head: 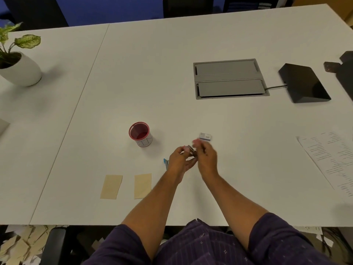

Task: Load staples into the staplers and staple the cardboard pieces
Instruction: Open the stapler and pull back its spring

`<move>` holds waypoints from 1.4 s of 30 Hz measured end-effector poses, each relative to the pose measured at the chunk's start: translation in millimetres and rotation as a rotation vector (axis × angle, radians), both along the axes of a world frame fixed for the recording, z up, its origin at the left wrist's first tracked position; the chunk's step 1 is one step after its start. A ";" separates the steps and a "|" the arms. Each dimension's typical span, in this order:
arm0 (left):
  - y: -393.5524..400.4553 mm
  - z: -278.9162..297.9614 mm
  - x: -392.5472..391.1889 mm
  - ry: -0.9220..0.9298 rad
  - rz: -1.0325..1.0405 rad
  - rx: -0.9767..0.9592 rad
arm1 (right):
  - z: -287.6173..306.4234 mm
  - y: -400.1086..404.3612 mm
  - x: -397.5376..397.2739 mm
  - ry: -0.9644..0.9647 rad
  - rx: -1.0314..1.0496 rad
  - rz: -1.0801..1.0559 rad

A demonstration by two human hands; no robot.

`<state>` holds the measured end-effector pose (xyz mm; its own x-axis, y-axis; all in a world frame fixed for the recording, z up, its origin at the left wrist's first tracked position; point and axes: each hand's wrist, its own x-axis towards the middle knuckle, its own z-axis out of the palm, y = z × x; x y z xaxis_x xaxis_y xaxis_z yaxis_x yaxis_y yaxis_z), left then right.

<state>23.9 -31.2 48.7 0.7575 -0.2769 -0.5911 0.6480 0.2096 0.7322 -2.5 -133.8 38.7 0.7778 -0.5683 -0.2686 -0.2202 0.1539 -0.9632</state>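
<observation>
While both hands meet over the white table (191, 44), the left hand (179, 159) curls its fingers round a small dark stapler (192, 152); the right hand (207, 156) is blurred, fingertips pinched at the stapler's top, contents cannot be told. Staple box (205, 136) lies just beyond the right hand. Blue stapler (165, 163) sits beside the left wrist. Two cardboard pieces (111, 186) lie apart, nearer the table edge; red cup (139, 133) stands behind them.

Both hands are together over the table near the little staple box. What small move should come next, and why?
Probably slide the staples into the small stapler that the left hand grips, since the right hand is at it. The motion is blurred. The two cardboard pieces lie unstapled.
</observation>
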 end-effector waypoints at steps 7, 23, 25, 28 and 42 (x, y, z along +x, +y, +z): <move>20.0 -7.0 2.9 0.130 0.196 -0.231 | 0.4 -26.8 3.2 -0.151 0.318 -0.148; 19.4 -11.0 13.7 0.034 0.013 -0.073 | -19.5 -50.2 -35.2 0.183 0.519 0.262; 15.6 -6.2 13.9 0.007 -0.052 0.050 | -21.7 -48.6 -37.4 0.267 0.364 0.387; 12.7 1.0 12.1 -0.119 -0.232 0.251 | -21.4 -45.9 -38.0 0.279 0.289 0.436; 5.0 0.0 13.8 -0.827 -0.823 0.733 | -20.3 -52.0 -34.7 0.204 0.503 0.190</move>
<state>37.7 -26.2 48.7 0.7279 -0.6358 -0.2568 -0.2782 -0.6161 0.7369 -37.1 -185.8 18.4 0.7579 -0.1870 -0.6250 -0.4624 0.5218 -0.7169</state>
